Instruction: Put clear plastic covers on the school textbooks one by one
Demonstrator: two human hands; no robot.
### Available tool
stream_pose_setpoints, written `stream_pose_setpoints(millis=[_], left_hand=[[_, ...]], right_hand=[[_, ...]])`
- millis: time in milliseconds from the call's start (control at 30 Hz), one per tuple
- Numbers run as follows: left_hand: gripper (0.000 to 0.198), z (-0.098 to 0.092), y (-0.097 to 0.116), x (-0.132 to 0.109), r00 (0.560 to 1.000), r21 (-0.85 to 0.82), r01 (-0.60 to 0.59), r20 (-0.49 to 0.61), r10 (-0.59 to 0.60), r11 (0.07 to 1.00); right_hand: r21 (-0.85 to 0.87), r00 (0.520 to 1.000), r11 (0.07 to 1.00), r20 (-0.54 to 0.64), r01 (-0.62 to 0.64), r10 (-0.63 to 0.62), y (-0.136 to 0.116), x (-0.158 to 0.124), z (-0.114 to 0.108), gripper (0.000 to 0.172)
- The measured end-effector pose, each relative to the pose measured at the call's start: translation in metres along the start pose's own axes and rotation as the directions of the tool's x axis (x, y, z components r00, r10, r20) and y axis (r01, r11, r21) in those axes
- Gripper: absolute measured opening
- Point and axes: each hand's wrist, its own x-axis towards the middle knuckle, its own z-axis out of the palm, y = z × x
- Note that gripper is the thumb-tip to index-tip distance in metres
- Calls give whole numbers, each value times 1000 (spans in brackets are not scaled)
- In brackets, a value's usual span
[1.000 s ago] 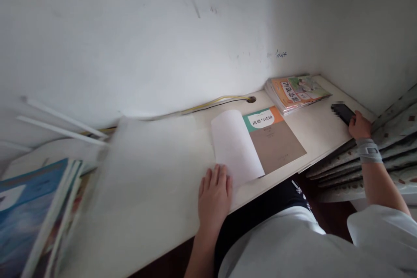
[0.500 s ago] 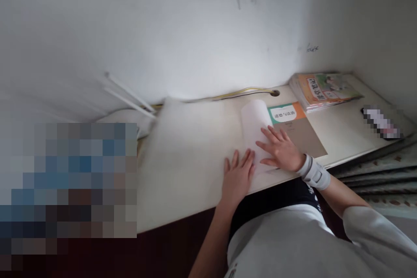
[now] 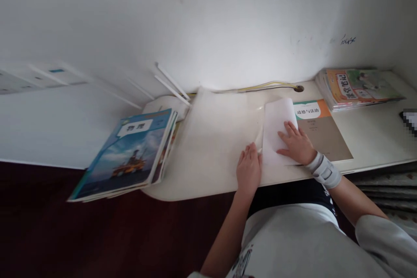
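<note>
A textbook (image 3: pixel 325 139) with a grey-brown, green and orange cover lies on the desk. Over its left part rests a white sheet (image 3: pixel 276 117), perhaps its folded cover or a page. My right hand (image 3: pixel 297 144), a grey band round its wrist, presses flat on this sheet with fingers apart. Just left of the sheet's edge, my left hand (image 3: pixel 249 169) lies on the desk, fingers stretched and close together, touching what looks like a clear plastic film (image 3: pixel 224 126). The film's exact outline is hard to see.
A stack of books with a blue cover (image 3: pixel 137 152) overhangs the desk's left end. Behind it sits a white router (image 3: pixel 166 103) with antennas. Another book pile (image 3: pixel 365 87) and a phone (image 3: pixel 410 121) are at right. Cables (image 3: pixel 254 88) run along the wall to a hole (image 3: pixel 299 88).
The view has turned left, so the desk and hands appear farther right. My left hand's fingers have drawn together beside the sheet. My right hand still presses on the sheet.
</note>
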Motion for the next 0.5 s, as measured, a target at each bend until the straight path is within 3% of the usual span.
stream_pose_setpoints(millis=[267, 400, 500], left_hand=[[28, -7, -7, 3, 995, -109, -22, -96, 12, 994], [28, -8, -9, 3, 986, -176, 20, -159, -49, 984], [28, -8, -7, 4, 978, -192, 1, -207, -41, 981]], right_hand=[[12, 998, 999, -45, -51, 51, 11, -3, -4, 58], [46, 992, 997, -101, -69, 74, 3, -3, -2, 56], [72, 991, 997, -131, -10, 20, -8, -5, -1, 53]])
